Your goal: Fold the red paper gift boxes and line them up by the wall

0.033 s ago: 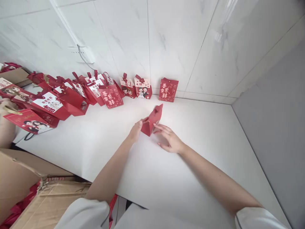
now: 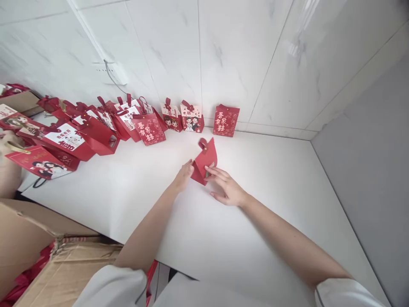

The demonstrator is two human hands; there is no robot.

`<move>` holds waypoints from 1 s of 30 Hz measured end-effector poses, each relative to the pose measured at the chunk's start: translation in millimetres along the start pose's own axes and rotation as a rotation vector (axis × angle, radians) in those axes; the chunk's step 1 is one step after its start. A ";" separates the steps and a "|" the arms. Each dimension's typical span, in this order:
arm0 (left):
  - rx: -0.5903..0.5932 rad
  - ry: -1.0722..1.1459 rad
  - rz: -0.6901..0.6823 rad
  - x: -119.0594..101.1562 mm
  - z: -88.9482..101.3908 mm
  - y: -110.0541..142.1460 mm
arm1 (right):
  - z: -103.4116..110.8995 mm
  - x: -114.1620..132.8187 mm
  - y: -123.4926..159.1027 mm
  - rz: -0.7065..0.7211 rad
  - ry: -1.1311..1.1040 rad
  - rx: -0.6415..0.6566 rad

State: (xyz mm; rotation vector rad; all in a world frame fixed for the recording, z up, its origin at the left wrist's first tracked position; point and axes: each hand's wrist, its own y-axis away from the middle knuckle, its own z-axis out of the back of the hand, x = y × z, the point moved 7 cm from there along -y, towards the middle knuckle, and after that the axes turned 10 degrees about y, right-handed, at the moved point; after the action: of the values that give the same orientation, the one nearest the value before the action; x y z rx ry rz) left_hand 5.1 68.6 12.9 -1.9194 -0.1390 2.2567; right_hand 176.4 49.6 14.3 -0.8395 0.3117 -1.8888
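A small red gift box point(image 2: 205, 161) with a ribbon loop on top stands tilted on the white table between my hands. A printed picture shows in part on its right face, and the near end is triangular. At its left edge, my left hand point(image 2: 183, 176) keeps its fingers closed against the side; the far fingertips are partly hidden. My right hand point(image 2: 226, 186) rests its outstretched fingertips on the right face, covering some of the print, with the thumb held apart below.
Against the tiled wall stand a red box with white lettering point(image 2: 226, 121) and two boxes with cartoon couples. Several red and white gift boxes point(image 2: 68, 137) crowd the left. Another person's hand point(image 2: 9, 149) is there. An opened cardboard carton point(image 2: 76, 268) sits lower left, below the white table point(image 2: 271, 170).
The red box has turned between my hands, so its ribbon loop and printed right face show more. My left fingers have shifted along its side; my right hand has barely moved.
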 end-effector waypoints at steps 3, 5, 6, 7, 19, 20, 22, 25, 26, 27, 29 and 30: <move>0.108 0.123 -0.127 -18.7 -9.1 1.9 | -4.6 3.2 0.3 0.012 0.020 0.057; -0.021 0.078 -0.182 -31.7 1.7 2.7 | -8.9 7.1 1.2 0.039 0.019 0.093; -0.082 0.031 -0.185 -37.2 8.7 3.3 | -11.4 9.2 1.7 0.051 0.018 0.106; -0.124 -0.011 -0.173 -41.5 16.0 3.5 | -13.6 11.3 2.2 0.060 0.020 0.110; -0.303 0.127 -0.102 -78.4 89.5 14.8 | -7.2 -11.8 15.4 -0.247 -0.153 -0.115; -0.307 0.081 -0.104 -80.6 84.3 17.6 | -10.2 -11.4 14.0 -0.292 -0.221 -0.089; -0.331 -0.050 -0.111 -84.5 72.9 26.3 | -22.4 -3.8 9.8 -0.354 -0.356 0.012; -0.329 -0.251 -0.076 -88.9 58.5 42.7 | -45.1 23.2 0.8 -0.326 -0.428 0.178; -0.317 -0.284 -0.050 -90.1 57.1 47.8 | -51.5 33.9 -2.7 -0.292 -0.416 0.212; -0.296 -0.299 -0.012 -91.1 57.7 52.1 | -57.5 44.7 -6.2 -0.252 -0.397 0.241; -0.235 -0.322 0.094 -92.2 65.2 58.8 | -68.9 64.6 -12.1 -0.172 -0.361 0.299; -0.200 -0.340 0.149 -93.1 71.4 61.4 | -74.5 72.3 -14.0 -0.147 -0.350 0.332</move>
State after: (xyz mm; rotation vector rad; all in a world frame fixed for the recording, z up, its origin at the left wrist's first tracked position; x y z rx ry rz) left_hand -55.5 -6.6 103.6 -1.6617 -0.2838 2.7506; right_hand 98.1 -18.1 -2.1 -0.9611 -0.2790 -1.8177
